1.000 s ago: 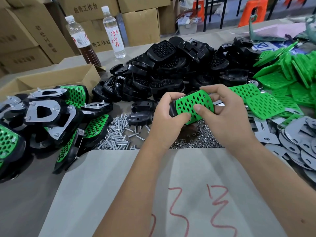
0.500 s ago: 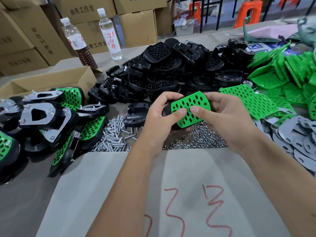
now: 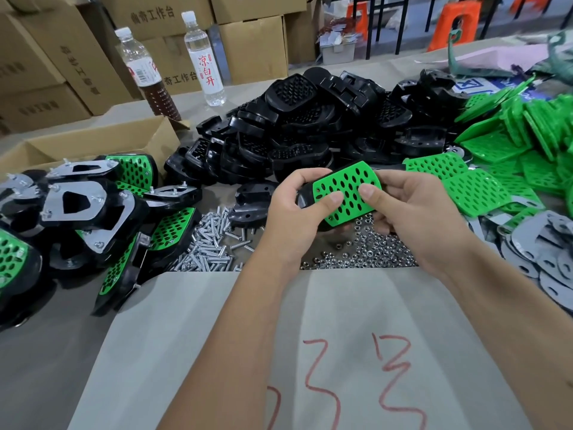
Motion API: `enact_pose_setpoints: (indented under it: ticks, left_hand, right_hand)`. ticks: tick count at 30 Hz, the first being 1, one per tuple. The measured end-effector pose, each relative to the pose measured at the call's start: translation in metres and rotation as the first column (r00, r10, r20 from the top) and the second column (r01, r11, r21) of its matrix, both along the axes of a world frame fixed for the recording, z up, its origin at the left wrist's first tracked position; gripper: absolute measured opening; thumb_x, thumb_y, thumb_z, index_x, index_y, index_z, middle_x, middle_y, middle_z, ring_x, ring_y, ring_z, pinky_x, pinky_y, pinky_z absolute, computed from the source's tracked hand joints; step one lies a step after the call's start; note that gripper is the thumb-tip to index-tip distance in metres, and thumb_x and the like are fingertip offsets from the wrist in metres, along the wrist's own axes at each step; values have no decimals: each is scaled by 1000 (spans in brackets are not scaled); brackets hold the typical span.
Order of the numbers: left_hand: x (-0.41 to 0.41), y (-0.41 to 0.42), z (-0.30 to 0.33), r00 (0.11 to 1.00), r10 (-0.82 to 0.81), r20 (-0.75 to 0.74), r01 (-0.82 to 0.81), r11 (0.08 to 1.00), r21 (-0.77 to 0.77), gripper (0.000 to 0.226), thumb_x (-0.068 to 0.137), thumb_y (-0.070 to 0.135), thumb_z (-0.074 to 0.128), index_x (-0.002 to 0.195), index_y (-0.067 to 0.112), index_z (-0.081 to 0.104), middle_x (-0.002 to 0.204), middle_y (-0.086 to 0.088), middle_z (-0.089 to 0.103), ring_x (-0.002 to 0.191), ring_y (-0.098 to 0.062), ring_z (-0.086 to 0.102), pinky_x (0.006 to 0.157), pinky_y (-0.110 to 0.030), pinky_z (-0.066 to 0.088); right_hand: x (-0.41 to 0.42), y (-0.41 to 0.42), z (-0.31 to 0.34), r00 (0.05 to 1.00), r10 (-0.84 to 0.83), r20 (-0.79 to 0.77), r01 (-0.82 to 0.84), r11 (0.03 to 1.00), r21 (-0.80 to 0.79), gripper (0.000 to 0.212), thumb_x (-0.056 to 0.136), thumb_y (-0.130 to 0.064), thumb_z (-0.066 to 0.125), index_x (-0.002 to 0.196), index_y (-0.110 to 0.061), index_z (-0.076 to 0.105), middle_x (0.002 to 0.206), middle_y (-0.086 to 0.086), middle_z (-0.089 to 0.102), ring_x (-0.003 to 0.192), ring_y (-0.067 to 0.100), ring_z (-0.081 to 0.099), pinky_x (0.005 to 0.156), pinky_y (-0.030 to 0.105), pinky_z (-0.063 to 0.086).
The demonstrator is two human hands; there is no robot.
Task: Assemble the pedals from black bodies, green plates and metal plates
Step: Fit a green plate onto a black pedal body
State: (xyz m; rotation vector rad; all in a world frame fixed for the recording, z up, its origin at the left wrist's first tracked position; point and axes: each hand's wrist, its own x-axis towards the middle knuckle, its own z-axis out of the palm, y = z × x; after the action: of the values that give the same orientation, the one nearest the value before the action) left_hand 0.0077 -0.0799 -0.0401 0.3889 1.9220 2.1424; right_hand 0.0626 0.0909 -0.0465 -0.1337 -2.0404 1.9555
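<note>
A green perforated plate (image 3: 347, 193) lies on a black pedal body (image 3: 305, 195), and I hold the pair above the table in both hands. My left hand (image 3: 294, 212) grips the left side, thumb pressing on the plate. My right hand (image 3: 412, 209) grips the right side, thumb also on the plate. Behind them lies a heap of black bodies (image 3: 310, 125). Loose green plates (image 3: 511, 150) are piled at the right, grey metal plates (image 3: 545, 252) at the right edge. Assembled pedals (image 3: 77, 212) are stacked at the left.
Screws (image 3: 210, 246) and nuts (image 3: 366, 249) lie under my hands. A grey sheet with red marks (image 3: 310, 352) covers the near table. An open cardboard box (image 3: 93, 144) and two bottles (image 3: 203, 57) stand at the back left, with more cartons behind.
The plate and body have tilted a little and both thumbs have slid closer together on the green plate. The hands stay in the same place.
</note>
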Motion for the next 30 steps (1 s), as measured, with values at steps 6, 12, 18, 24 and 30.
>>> enact_pose_setpoints:
  ticks: [6, 12, 18, 24, 30]
  left_hand:
    - [-3, 0, 1, 999, -43, -24, 41, 997, -68, 40, 78, 28, 83, 111, 8, 70, 108, -13, 77, 104, -31, 76, 92, -54, 62]
    - [-2, -6, 1, 989, -131, 63, 127, 990, 58, 29, 82, 3, 81, 107, 5, 68, 98, -12, 76, 96, -35, 76, 79, -48, 65]
    - [-1, -4, 7, 984, -141, 112, 138, 990, 39, 30, 86, -13, 73, 112, -2, 65, 97, -15, 74, 87, -29, 76, 71, -37, 64]
    - [2, -1, 6, 981, -142, 129, 135, 989, 64, 19, 91, 4, 76, 109, 1, 71, 91, -14, 77, 71, -26, 74, 61, -33, 60]
    - [0, -4, 7, 975, -134, 177, 118, 988, 102, 21, 86, 13, 80, 103, 3, 76, 95, -17, 77, 83, -30, 77, 66, -39, 63]
  right_hand:
    - [2, -1, 0, 999, -9, -39, 9, 1000, 1, 17, 102, -15, 65, 107, -28, 76, 87, 2, 80, 55, 6, 46, 47, 20, 37]
    - [1, 3, 3, 996, 66, -53, -66, 998, -15, 24, 95, -17, 75, 118, -23, 76, 98, 7, 79, 58, 6, 51, 49, 17, 39]
    - [-1, 0, -3, 998, -54, -18, 54, 998, 15, 19, 96, -24, 76, 113, -22, 67, 93, -1, 77, 60, 9, 54, 48, 20, 43]
    - [-1, -4, 2, 989, -89, -120, 106, 984, 144, 11, 104, -20, 64, 103, -21, 75, 74, -12, 76, 53, -5, 58, 55, 6, 41]
    - [0, -7, 4, 988, -45, -149, 70, 984, 164, 13, 104, -17, 61, 105, -12, 73, 74, -13, 76, 51, -6, 59, 52, 4, 40]
